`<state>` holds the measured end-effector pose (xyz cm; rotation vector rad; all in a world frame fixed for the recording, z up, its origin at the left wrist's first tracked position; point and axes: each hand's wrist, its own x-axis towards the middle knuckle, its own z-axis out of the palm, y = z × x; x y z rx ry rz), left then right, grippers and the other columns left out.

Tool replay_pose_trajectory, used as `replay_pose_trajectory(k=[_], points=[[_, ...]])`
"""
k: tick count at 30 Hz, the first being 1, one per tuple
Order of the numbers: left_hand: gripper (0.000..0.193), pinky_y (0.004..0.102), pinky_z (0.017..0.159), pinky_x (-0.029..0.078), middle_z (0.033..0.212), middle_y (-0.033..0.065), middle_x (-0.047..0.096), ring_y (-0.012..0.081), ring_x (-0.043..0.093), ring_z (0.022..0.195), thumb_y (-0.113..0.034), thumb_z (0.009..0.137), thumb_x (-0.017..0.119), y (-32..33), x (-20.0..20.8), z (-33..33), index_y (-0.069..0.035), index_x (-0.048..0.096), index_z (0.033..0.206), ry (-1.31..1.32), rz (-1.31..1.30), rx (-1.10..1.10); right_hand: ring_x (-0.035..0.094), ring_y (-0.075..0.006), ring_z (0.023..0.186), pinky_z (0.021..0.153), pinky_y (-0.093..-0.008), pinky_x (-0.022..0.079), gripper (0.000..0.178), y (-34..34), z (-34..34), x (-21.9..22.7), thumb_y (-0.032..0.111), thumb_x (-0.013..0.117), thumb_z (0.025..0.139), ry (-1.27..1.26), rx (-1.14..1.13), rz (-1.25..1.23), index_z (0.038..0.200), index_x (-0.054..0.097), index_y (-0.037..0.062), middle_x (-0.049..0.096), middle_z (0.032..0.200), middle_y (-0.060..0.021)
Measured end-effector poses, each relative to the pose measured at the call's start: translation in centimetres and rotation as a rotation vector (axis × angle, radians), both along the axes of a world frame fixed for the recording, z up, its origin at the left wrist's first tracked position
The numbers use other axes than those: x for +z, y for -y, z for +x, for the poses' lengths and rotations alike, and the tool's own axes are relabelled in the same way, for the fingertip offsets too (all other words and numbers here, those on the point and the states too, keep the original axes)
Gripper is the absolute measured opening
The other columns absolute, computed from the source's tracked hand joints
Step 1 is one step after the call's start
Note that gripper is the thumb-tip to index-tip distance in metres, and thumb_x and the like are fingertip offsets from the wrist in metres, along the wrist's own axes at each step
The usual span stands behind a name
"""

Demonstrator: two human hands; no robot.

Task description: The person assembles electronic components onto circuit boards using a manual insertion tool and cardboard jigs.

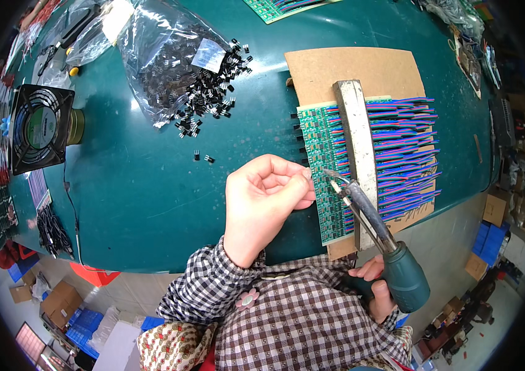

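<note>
My left hand (265,201) is closed in a pinch at the left edge of a green circuit board panel (326,227). Whatever its fingertips hold is hidden. My right hand (373,285) grips the dark green handle of a soldering gun (405,276), partly behind it. The gun's thin tip reaches the panel just right of my left fingertips. Rows of red, blue and black wires (401,157) run rightward from the panel. Across panel and wires lies a worn metal bar (357,133). Small black parts (297,127) stick out along the panel's upper left edge.
Brown cardboard (355,71) lies under the panel. A clear bag (166,68) spills black three-legged components (216,93) on the green table; two lie apart, nearer me. At left stands a black fan (41,128) beside a wire bundle (52,226). Another panel (275,9) lies at the far edge.
</note>
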<state>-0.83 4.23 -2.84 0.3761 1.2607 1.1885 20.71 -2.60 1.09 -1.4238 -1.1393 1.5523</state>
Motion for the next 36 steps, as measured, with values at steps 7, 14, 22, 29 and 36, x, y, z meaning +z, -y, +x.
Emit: replay_pose_trajectory(k=[7, 14, 22, 29, 36], points=[[0.013, 0.0241, 0.059, 0.053, 0.074, 0.0102, 0.062, 0.0140, 0.062, 0.065, -0.008, 0.081, 0.059, 0.1, 0.1, -0.1, 0.004, 0.056, 0.084, 0.028, -0.014, 0.022, 0.049, -0.0202, 0.073, 0.066, -0.0362, 0.052, 0.035, -0.2, -0.7, -0.1, 0.030, 0.056, 0.079, -0.075, -0.045, 0.041, 0.082, 0.048, -0.0038, 0.044, 0.078, -0.0100], [0.014, 0.0231, 0.064, 0.052, 0.084, 0.0113, 0.061, 0.0145, 0.061, 0.072, -0.002, 0.080, 0.058, 2.5, 1.5, -0.5, 0.006, 0.056, 0.091, -0.351, 0.186, 0.082, 0.049, -0.0204, 0.081, 0.074, -0.0403, 0.050, 0.050, -0.4, 0.1, -0.2, 0.034, 0.058, 0.079, -0.117, -0.043, 0.032, 0.106, 0.040, -0.0035, 0.045, 0.084, -0.0066], [0.011, 0.0243, 0.054, 0.044, 0.076, 0.0073, 0.053, 0.0123, 0.051, 0.057, -0.001, 0.074, 0.063, 2.3, 1.1, -6.2, 0.001, 0.055, 0.081, -1.291, 0.075, 0.029, 0.050, -0.0206, 0.077, 0.070, -0.0392, 0.051, 0.042, -1.2, -0.3, -0.1, 0.032, 0.059, 0.079, -0.140, -0.092, 0.073, 0.098, 0.043, -0.0021, 0.044, 0.081, -0.0078], [0.007, 0.0265, 0.055, 0.046, 0.075, 0.0104, 0.055, 0.0190, 0.055, 0.059, -0.001, 0.075, 0.061, 2.4, 0.3, -6.6, 0.002, 0.055, 0.079, -1.612, 0.314, -0.004, 0.050, -0.0186, 0.078, 0.067, -0.0327, 0.052, 0.042, -1.2, -0.2, 0.0, 0.029, 0.053, 0.083, -0.242, -0.053, 0.151, 0.106, 0.039, -0.0040, 0.045, 0.083, -0.0088], [0.007, 0.0224, 0.055, 0.046, 0.074, 0.0080, 0.058, 0.0112, 0.055, 0.058, -0.003, 0.080, 0.060, 3.0, 0.6, -4.7, 0.003, 0.058, 0.082, -1.313, 0.202, 0.066, 0.056, -0.0229, 0.085, 0.068, -0.0335, 0.053, 0.048, -2.1, 0.3, 0.7, 0.033, 0.052, 0.084, -0.255, -0.012, 0.076, 0.113, 0.038, -0.0024, 0.049, 0.094, -0.0098]])
